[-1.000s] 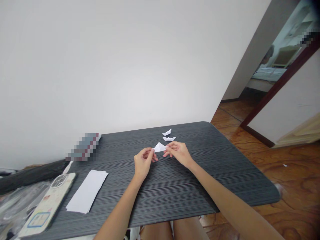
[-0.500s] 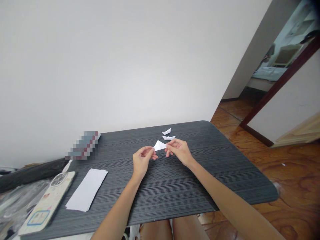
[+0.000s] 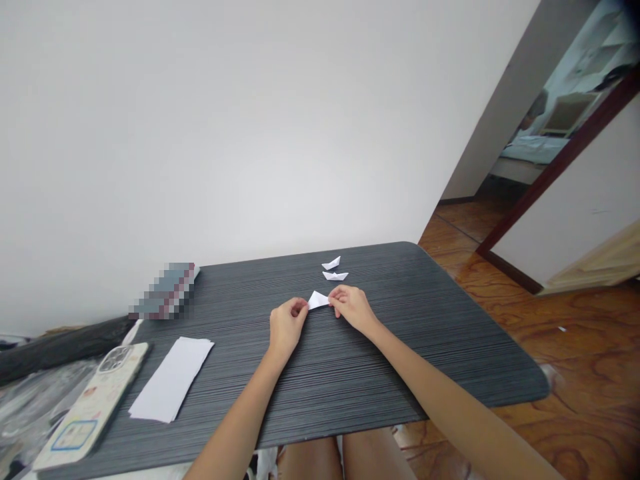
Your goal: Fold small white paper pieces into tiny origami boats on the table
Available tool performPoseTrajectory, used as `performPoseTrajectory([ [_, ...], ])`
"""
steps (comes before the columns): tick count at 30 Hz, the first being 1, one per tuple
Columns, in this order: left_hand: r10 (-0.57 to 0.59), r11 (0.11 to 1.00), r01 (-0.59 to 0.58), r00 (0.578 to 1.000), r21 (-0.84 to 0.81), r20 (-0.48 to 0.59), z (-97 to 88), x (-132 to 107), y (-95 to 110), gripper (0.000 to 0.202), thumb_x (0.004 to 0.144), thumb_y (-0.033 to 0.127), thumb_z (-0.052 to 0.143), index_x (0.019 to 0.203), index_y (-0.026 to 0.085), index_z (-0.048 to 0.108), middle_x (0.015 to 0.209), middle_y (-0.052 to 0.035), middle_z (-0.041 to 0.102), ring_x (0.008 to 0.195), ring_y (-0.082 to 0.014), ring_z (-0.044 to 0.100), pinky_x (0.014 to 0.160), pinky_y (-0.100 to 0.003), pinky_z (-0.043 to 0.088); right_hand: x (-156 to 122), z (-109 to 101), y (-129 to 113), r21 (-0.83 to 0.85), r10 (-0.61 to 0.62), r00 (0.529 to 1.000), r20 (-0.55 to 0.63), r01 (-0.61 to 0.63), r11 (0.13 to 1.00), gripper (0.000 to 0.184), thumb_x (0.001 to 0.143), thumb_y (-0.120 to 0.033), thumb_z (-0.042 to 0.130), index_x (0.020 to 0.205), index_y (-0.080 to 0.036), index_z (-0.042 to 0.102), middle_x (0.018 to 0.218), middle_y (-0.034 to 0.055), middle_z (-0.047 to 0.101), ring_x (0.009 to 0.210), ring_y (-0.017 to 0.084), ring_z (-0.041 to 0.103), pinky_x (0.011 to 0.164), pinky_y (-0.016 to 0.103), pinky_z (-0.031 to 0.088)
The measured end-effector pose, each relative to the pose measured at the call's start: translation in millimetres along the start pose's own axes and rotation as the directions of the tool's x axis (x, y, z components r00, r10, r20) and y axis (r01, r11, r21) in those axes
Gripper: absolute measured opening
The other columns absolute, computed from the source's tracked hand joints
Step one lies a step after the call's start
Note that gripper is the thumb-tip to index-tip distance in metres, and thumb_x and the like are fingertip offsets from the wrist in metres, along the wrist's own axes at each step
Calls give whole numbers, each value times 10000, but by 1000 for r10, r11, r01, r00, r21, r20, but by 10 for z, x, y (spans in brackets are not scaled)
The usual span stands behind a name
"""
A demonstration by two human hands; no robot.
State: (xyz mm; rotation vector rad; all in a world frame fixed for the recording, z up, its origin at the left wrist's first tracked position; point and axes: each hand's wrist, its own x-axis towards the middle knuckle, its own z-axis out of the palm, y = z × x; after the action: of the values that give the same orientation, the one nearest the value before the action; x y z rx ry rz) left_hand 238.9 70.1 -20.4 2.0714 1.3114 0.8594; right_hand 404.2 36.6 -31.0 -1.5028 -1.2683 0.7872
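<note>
A small white folded paper triangle point(image 3: 318, 300) lies low over the dark striped table point(image 3: 400, 347), held at both ends. My left hand point(image 3: 287, 325) pinches its left corner with closed fingers. My right hand point(image 3: 350, 308) pinches its right corner, fingers curled. Just beyond them, two small folded paper boats point(image 3: 333, 269) rest on the table near its far edge.
A stack of white paper strips point(image 3: 171, 379) lies at the left, with a phone in a pale case point(image 3: 89, 407) beside it near the table's left edge. A blurred-out box point(image 3: 165, 291) sits at the back left. Wooden floor and a doorway are at the right.
Both hands have come down a little toward the tabletop with the paper triangle, and the left hand has closed in on its corner.
</note>
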Motion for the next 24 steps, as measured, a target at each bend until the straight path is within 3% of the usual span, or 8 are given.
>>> performPoseTrajectory([
  [2,60,992,-56,998,117,-34,8,-12,15,133,730,221,502,723,183,629,711,-12,617,584,-120,536,588,-239,407,-21,2,-26,-131,-46,998,-45,40,991,77,676,-154,489,660,-152,564,509,-20,571,413,98,531,485,208,411],
  [5,110,981,-103,993,163,-33,28,-21,22,130,733,178,493,709,173,621,755,-25,584,682,-135,538,636,-247,413,-29,11,-56,-312,-136,985,-101,99,945,97,661,-131,497,623,-154,584,564,-2,580,503,111,537,578,229,418],
  [10,197,966,-194,980,171,3,51,-20,-9,137,752,149,466,718,159,599,753,-36,555,747,-156,523,707,-289,422,-44,28,-56,-431,-195,977,-85,140,891,110,670,-101,488,618,-153,570,605,11,541,567,123,512,611,241,405],
  [17,361,909,-369,929,194,76,42,-60,-43,217,818,150,379,744,153,584,795,-58,526,774,-159,492,715,-298,435,-151,12,-56,-473,-337,940,52,320,821,176,760,-75,408,650,-165,512,703,20,479,605,118,474,581,227,394],
  [20,426,857,-448,894,253,141,-8,-116,-8,228,827,149,366,770,144,587,863,-76,533,824,-168,477,739,-307,428,-194,-1,-42,-493,-360,923,138,379,783,183,789,-75,377,723,-161,525,784,41,477,666,126,491,645,238,417],
  [24,424,769,-499,866,400,266,-117,-218,39,247,835,150,342,915,149,576,1015,-85,534,935,-202,444,756,-344,397,-286,-78,-50,-567,-396,884,248,464,681,216,802,-80,359,879,-136,553,881,82,487,816,166,491,768,289,410],
])
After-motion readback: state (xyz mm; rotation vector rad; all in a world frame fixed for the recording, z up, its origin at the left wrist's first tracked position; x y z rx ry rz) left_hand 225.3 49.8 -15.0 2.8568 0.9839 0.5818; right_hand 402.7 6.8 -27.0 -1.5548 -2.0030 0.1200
